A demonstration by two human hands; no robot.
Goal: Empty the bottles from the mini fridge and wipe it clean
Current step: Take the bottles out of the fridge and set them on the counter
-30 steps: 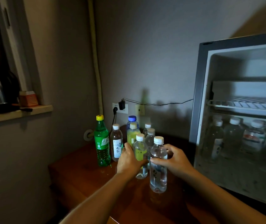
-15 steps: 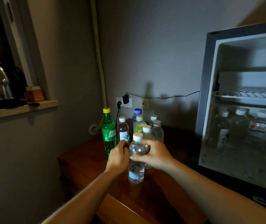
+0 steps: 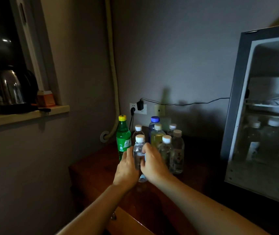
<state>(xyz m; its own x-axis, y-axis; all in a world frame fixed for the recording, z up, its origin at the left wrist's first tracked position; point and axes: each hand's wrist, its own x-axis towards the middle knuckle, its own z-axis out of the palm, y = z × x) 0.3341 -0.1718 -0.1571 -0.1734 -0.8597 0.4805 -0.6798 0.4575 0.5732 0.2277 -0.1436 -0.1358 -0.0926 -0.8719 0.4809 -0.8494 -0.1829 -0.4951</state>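
both hands wrap one clear water bottle (image 3: 139, 150), the left hand (image 3: 126, 167) curled on its near side and the right hand (image 3: 152, 164) on the other. it stands on the tabletop (image 3: 98, 175) at the front of the cluster, just beside the green soda bottle (image 3: 123, 138). best to set it flat, let go gently, and avoid nudging its neighbours. several more bottles, dim and blurred, seem to remain in the mini fridge (image 3: 237, 102).

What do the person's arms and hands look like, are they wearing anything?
Both forearms are bare, with no sleeves in view. The left hand and right hand wear no gloves. I see no rings, watch or bracelet, though the room is dim.
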